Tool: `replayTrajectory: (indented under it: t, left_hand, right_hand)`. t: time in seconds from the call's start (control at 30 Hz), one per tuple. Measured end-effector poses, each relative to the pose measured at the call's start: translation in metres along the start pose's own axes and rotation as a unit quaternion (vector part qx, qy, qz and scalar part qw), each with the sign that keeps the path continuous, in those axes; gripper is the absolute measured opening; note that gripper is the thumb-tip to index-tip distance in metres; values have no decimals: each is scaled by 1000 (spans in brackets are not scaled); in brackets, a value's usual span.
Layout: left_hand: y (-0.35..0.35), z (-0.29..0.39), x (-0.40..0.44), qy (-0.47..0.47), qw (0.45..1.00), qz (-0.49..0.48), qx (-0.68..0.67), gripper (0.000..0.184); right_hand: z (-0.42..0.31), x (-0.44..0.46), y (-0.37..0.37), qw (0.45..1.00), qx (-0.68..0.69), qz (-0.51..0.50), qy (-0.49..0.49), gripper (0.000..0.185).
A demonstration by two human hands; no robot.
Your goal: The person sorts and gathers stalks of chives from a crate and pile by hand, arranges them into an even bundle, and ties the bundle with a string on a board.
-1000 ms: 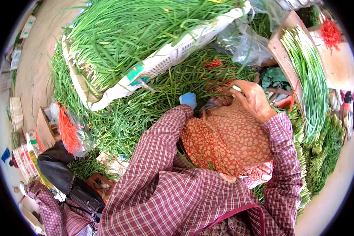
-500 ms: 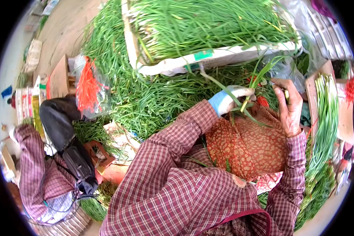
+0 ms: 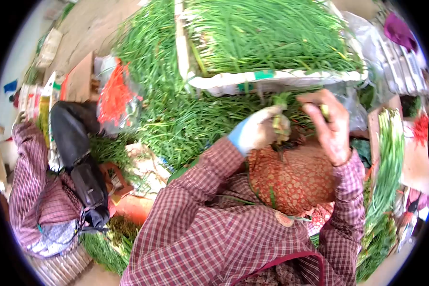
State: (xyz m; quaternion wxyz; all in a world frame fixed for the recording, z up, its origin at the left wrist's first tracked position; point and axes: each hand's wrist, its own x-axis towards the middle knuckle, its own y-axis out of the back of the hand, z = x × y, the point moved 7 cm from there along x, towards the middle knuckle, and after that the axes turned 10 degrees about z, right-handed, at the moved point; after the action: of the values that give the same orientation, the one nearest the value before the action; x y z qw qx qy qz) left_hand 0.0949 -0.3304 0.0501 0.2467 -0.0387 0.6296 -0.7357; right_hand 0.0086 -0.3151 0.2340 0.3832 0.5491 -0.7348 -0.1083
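Observation:
My left hand point(image 3: 260, 127), in a white and blue glove, is closed around a few green chives point(image 3: 281, 125), blurred by motion. To its right my bare right hand point(image 3: 331, 121) is raised with curled fingers, apart from the left. A small yellow-green thing point(image 3: 324, 111) shows between its fingers; its kind is unclear. Both hands are above my lap, which a red-orange patterned cloth point(image 3: 295, 183) covers. Just beyond them stands a white foam crate point(image 3: 281, 78) full of long green chives point(image 3: 271, 35).
Loose chives point(image 3: 171, 124) cover the ground around the crate. At left are a bag of red ties point(image 3: 114, 95) and a seated person in a checked sleeve point(image 3: 31, 148). Long chives point(image 3: 388, 157) lie in a box at right, near more red ties point(image 3: 420, 127).
Both hands have moved left, away from the crate's right end. The chive blades that stuck out of my left hand now look bunched and blurred. The view has shifted slightly.

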Motion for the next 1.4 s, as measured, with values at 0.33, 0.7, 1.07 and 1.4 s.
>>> replayTrajectory:
  t: [0.33,0.7,1.07,1.4]
  left_hand:
    - [-17,0,-6,-47,999,1,-2,40]
    - [-49,11,-42,-188,978,-60,67,49]
    - [-8,28,-86,-181,765,56,616,41]
    - [-69,117,-136,-375,362,124,844,23]
  right_hand:
    - [-11,-14,-27,992,46,-108,53,26]
    - [-28,-1,-32,997,-6,-71,-4,18]
    - [-4,25,58,960,125,201,-148,28]
    - [38,36,83,958,213,127,-146,26]
